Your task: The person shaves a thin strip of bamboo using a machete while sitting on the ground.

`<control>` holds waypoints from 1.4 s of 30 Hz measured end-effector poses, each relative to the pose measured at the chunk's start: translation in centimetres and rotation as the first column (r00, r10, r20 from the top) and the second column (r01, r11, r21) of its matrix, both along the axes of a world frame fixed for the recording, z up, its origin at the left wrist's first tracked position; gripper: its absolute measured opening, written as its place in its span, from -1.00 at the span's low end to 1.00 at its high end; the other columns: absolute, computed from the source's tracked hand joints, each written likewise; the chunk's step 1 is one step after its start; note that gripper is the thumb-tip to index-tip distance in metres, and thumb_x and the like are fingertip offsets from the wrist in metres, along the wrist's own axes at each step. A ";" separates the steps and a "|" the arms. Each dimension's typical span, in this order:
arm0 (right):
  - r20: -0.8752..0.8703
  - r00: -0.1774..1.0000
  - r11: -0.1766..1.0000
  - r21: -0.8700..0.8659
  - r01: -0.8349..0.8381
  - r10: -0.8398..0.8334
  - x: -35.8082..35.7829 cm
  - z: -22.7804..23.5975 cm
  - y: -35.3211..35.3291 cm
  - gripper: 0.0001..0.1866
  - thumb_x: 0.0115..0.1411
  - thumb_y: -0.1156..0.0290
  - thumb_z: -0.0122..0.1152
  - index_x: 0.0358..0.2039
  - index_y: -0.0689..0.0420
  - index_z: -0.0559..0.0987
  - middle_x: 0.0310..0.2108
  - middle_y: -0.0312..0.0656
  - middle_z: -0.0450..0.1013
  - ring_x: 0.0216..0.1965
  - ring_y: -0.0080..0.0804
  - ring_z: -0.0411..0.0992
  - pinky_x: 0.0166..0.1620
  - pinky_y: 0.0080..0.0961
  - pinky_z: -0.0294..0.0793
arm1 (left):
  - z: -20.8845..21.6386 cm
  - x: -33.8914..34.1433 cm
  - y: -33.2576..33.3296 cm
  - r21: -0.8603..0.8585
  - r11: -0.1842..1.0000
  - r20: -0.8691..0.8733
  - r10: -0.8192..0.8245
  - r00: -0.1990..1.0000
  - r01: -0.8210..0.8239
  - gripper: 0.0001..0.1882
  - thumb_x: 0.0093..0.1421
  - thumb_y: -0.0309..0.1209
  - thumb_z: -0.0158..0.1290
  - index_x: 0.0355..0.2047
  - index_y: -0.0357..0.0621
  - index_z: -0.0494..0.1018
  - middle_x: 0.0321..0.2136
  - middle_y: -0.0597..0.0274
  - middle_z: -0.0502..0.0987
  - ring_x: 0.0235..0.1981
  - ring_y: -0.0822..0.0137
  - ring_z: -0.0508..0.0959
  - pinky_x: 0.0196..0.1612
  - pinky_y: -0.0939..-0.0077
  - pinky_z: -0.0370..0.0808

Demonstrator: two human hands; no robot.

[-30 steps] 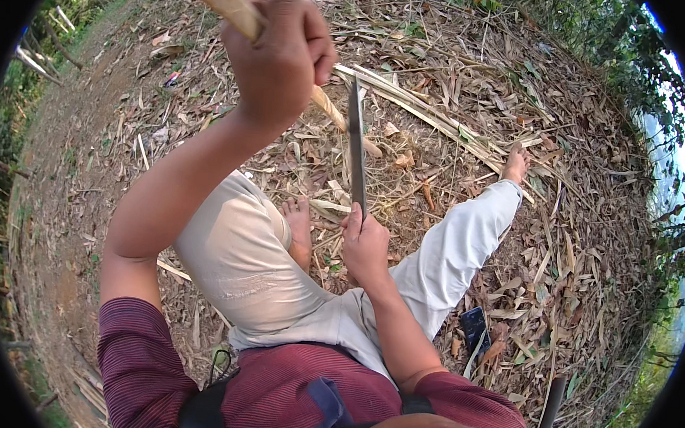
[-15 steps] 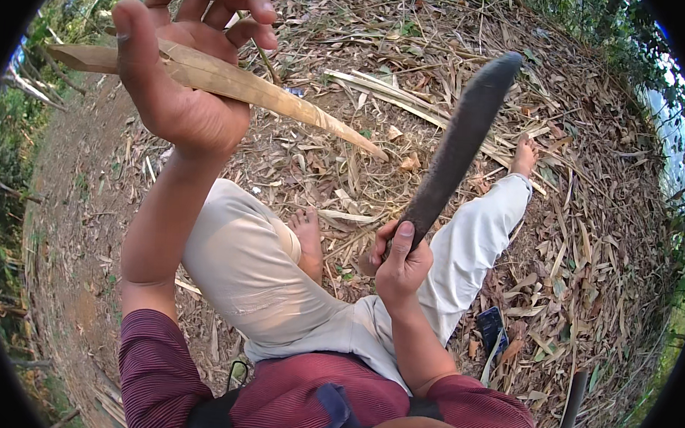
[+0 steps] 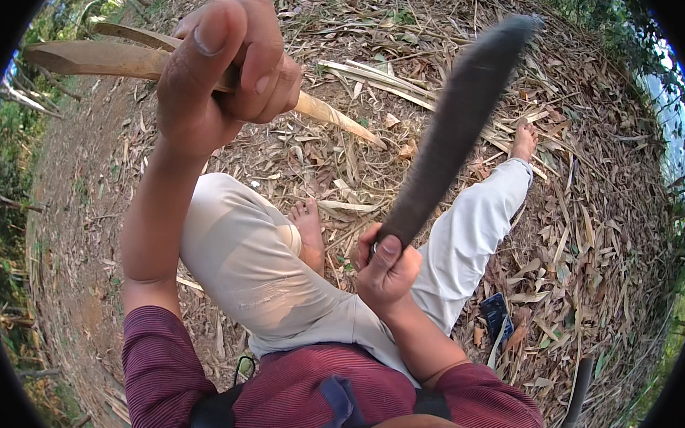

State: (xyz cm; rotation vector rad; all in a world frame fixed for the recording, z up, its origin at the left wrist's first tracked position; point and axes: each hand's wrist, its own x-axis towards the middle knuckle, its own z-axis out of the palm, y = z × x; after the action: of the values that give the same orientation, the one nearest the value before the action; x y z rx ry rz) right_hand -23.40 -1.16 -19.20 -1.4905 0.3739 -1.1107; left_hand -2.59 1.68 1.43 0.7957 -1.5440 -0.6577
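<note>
My left hand (image 3: 230, 72), raised at the upper left, is closed round a pale split bamboo piece (image 3: 336, 121). Its tapered end points right and down past my fingers. On the other side, two flat pointed ends (image 3: 99, 59) stick out to the left; whether they belong to one piece or two is hidden by my palm. My right hand (image 3: 388, 274), low in front of my lap, grips a machete (image 3: 459, 123) by its handle. The broad dark blade slants up to the right, tip slightly blurred, apart from the bamboo.
Dry leaves and shavings (image 3: 573, 249) cover the ground. Several long pale strips (image 3: 384, 83) lie ahead. A dark phone (image 3: 497, 317) rests beside my right thigh, with a dark rod (image 3: 578, 393) behind it. My bare feet (image 3: 307, 221) are spread apart.
My left hand has gone from open fingers, with the bamboo lying across the palm, to closed round it. The machete and my right hand have shifted slightly left and down, the blade tip right and up.
</note>
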 end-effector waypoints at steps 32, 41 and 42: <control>-0.254 0.965 0.992 -0.126 0.028 -0.060 2.2 -4.2 -0.7 -0.54 0.45 0.14 -0.12 -0.48 0.22 0.43 -0.70 -0.33 0.32 -0.68 -0.58 0.30 -0.58 -0.56 0.28 | 0.6 1.2 0.2 0.062 0.950 -0.143 0.311 0.939 -0.306 -0.71 0.36 -0.32 -0.25 -0.54 0.03 0.08 -0.87 0.50 -0.06 -0.85 0.53 -0.08 -0.68 0.52 0.03; 0.021 0.999 0.992 -0.122 -0.030 0.033 -0.1 2.8 -0.5 -0.51 0.47 0.18 -0.16 -0.45 0.33 0.46 -0.72 -0.32 0.31 -0.71 -0.65 0.24 -0.62 -0.62 0.21 | 0.2 3.4 0.8 -0.021 0.943 -0.211 0.320 0.924 -0.332 -0.72 0.36 -0.32 -0.25 -0.54 0.02 0.07 -0.87 0.48 -0.06 -0.85 0.53 -0.09 -0.67 0.53 0.03; 0.114 0.993 0.994 -0.105 -0.012 0.024 0.3 2.5 -0.2 -0.49 0.46 0.15 -0.18 -0.44 0.37 0.43 -0.70 -0.29 0.30 -0.69 -0.64 0.25 -0.61 -0.63 0.21 | 0.2 3.1 0.8 -0.024 0.952 -0.179 0.295 0.939 -0.304 -0.72 0.36 -0.31 -0.25 -0.54 0.03 0.07 -0.87 0.48 -0.06 -0.86 0.53 -0.08 -0.67 0.53 0.03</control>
State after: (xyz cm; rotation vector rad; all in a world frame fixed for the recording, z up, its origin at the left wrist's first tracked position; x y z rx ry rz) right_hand -23.09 -1.39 -16.71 -1.5097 0.2245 -1.2117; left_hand 0.53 2.48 1.58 0.8886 -1.2435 -0.4475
